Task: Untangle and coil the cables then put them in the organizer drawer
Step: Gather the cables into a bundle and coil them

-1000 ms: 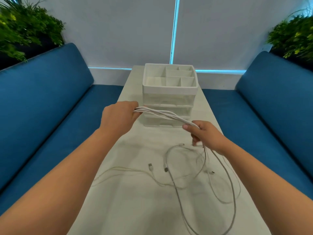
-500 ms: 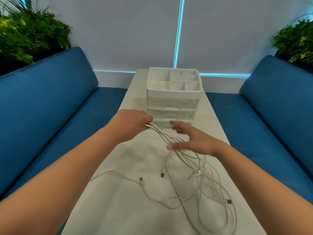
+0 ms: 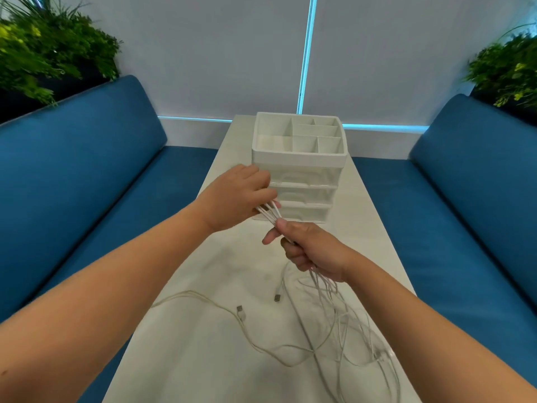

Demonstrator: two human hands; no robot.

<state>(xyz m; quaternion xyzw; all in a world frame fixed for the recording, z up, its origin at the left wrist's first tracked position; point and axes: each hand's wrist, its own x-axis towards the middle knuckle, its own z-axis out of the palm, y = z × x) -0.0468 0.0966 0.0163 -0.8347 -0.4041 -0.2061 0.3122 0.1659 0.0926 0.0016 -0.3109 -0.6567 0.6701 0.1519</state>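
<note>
Blue benches flank a white table (image 3: 203, 359) where the right hand (image 3: 312, 251), splayed half a second ago, now grips the cables (image 3: 334, 321) beside the left hand's (image 3: 235, 196) pinch; slack trails below, and the organizer (image 3: 299, 167) drawers look closed, coiling barely begun.

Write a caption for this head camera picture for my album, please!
Two hands, left hand and right hand, hold white cables before a white drawer organizer.
</note>
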